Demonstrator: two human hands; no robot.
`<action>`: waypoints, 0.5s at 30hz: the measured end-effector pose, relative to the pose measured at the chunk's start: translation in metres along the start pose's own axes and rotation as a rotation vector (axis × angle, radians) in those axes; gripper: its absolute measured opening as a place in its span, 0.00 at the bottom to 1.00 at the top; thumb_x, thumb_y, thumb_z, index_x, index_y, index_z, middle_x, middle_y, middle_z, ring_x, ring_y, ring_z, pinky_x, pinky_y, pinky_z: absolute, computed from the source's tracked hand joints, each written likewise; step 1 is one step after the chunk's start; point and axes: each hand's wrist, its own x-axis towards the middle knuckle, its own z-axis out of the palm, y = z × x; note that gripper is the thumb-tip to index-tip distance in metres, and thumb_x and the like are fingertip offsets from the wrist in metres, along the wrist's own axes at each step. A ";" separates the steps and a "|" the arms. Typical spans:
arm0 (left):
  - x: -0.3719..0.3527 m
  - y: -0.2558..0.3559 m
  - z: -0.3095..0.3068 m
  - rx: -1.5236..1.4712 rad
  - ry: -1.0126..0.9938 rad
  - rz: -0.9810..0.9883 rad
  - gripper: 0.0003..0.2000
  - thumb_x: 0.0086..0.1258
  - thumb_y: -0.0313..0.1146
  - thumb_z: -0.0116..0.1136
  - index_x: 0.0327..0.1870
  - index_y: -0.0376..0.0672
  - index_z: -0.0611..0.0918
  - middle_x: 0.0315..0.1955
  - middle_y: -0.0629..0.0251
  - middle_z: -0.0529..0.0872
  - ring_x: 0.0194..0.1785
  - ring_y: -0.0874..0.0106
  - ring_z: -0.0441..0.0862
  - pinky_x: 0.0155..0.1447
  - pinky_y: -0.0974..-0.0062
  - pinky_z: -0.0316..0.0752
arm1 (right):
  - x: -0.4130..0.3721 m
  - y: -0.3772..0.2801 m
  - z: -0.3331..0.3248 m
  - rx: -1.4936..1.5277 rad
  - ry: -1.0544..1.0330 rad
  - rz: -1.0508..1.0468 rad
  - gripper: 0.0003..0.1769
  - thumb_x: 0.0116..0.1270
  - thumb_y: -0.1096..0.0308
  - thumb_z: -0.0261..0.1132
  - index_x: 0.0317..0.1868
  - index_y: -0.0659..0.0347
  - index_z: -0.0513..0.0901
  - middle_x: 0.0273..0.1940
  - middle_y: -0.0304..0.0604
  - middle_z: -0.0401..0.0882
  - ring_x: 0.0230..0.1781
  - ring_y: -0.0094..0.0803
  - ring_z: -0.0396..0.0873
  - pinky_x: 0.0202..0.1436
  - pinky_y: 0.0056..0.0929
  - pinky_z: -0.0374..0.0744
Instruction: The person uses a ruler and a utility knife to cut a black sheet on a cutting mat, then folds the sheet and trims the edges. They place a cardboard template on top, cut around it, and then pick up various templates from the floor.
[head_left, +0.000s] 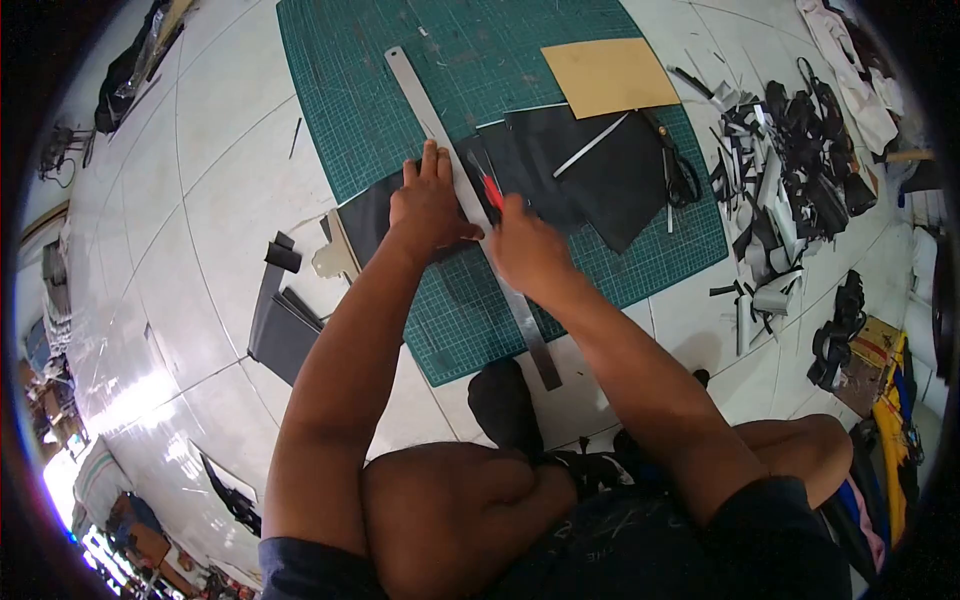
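Observation:
A long steel ruler (412,88) lies slantwise across black sheet material (368,212) on a green cutting mat (340,110). My left hand (432,205) presses on the ruler and the sheet beside it, fingers stretched out and thumb spread to the right. In my right hand (530,250) is a red utility knife (492,192), gripped close to the ruler's right edge. Its tip points up and away from me, over the black material. More black pieces (620,170) overlap on the right of the mat, with a thin pale strip (590,147) on top.
A tan card (610,78) lies at the mat's upper right, and black-handled scissors (680,180) rest at its right edge. A heap of black and grey scraps (785,190) covers the tiles to the right. Left of the mat are a clipboard (338,248) and folded dark sheets (285,330).

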 end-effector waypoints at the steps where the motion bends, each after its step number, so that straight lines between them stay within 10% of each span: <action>1: -0.001 0.000 0.001 -0.002 -0.007 0.000 0.65 0.42 0.58 0.81 0.79 0.37 0.52 0.80 0.55 0.52 0.78 0.48 0.59 0.66 0.57 0.79 | 0.010 -0.009 0.000 0.009 0.009 -0.016 0.16 0.73 0.67 0.57 0.53 0.68 0.67 0.44 0.64 0.84 0.48 0.59 0.85 0.52 0.54 0.81; 11: 0.004 -0.004 0.008 -0.017 -0.011 0.032 0.54 0.55 0.44 0.75 0.79 0.38 0.51 0.79 0.50 0.51 0.78 0.47 0.57 0.69 0.52 0.75 | 0.044 -0.022 0.004 -0.017 0.038 -0.075 0.21 0.68 0.66 0.61 0.55 0.71 0.69 0.47 0.64 0.84 0.51 0.58 0.84 0.56 0.52 0.80; 15: 0.012 -0.010 0.023 0.095 0.105 0.058 0.60 0.45 0.54 0.80 0.77 0.36 0.55 0.78 0.53 0.54 0.76 0.47 0.63 0.61 0.59 0.83 | 0.049 -0.036 -0.012 -0.037 -0.049 -0.049 0.22 0.67 0.67 0.62 0.56 0.72 0.69 0.49 0.64 0.83 0.53 0.57 0.83 0.58 0.51 0.79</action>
